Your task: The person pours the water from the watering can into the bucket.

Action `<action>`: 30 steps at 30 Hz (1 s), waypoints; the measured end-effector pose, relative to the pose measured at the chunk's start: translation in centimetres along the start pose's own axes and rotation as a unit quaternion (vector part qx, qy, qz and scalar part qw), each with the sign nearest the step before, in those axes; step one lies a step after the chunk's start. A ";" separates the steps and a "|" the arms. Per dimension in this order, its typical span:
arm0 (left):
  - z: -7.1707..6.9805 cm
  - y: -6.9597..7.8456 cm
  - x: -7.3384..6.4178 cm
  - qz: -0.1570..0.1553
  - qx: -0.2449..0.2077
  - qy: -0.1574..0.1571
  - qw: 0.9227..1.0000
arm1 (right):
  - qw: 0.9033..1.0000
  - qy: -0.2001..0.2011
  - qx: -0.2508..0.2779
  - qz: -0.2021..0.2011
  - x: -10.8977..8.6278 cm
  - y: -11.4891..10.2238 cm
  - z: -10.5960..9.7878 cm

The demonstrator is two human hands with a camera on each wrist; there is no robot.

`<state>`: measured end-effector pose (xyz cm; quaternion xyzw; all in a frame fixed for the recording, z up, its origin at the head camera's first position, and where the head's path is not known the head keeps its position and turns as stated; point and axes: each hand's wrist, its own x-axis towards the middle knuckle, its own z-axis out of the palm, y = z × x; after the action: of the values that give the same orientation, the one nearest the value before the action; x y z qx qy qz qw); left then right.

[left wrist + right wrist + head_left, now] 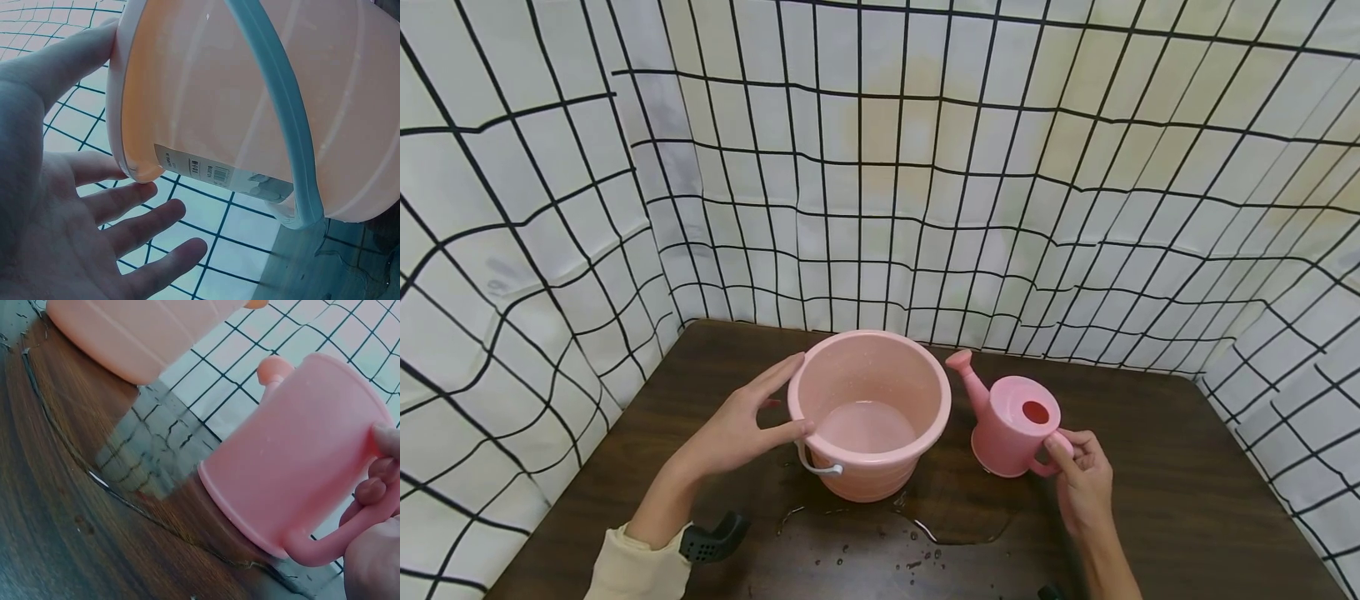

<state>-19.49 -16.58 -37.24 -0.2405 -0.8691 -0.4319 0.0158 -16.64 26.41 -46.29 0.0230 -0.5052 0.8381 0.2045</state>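
Note:
A pink bucket [869, 475] stands upright on the dark wooden table, its pale handle [820, 467] hanging down on the near left side. My left hand [737, 429] rests against the bucket's left rim, thumb and index finger touching it. The other fingers stretch out spread below the rim in the left wrist view, near a printed label [219, 174] on the bucket's side. To the right, my right hand [1086, 483] grips the handle of a pink watering can [1011, 433]. The can is nearly upright at the table, its spout [973, 387] pointing left toward the bucket.
Water [951, 533] lies in a puddle on the table [760, 550] in front of the bucket and can, with drops nearer me. White sheeting with a black wire grid [887, 208] encloses the table's back and sides.

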 end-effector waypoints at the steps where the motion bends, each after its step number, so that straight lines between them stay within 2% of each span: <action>1: 0.0 0.0 0.0 0.000 0.000 0.000 1.000 | 1.000 -0.006 0.005 0.000 0.0 0.0 -0.1; 7: 0.0 0.0 0.1 0.000 0.000 0.000 1.000 | 0.998 0.010 -0.054 0.008 0.2 -0.1 -0.2; 10: -0.1 0.0 0.1 -0.006 -0.001 0.000 1.000 | 0.998 0.012 -0.064 0.017 0.1 -0.1 -0.2; 15: -0.1 0.1 0.0 -0.010 -0.003 0.000 1.000 | 0.999 0.011 -0.050 0.013 0.0 -0.1 0.2; 21: 0.0 0.1 -0.1 -0.012 -0.007 -0.001 1.000 | 0.999 0.030 -0.029 0.013 -0.1 -0.1 0.7; 30: 0.1 0.0 -0.1 -0.012 -0.008 -0.003 1.000 | 0.998 0.049 -0.039 0.008 -0.2 -0.2 0.8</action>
<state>-19.42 -16.56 -37.32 -0.2320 -0.8684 -0.4382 0.0059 -16.53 25.73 -45.74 -0.0299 -0.5269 0.8197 0.2226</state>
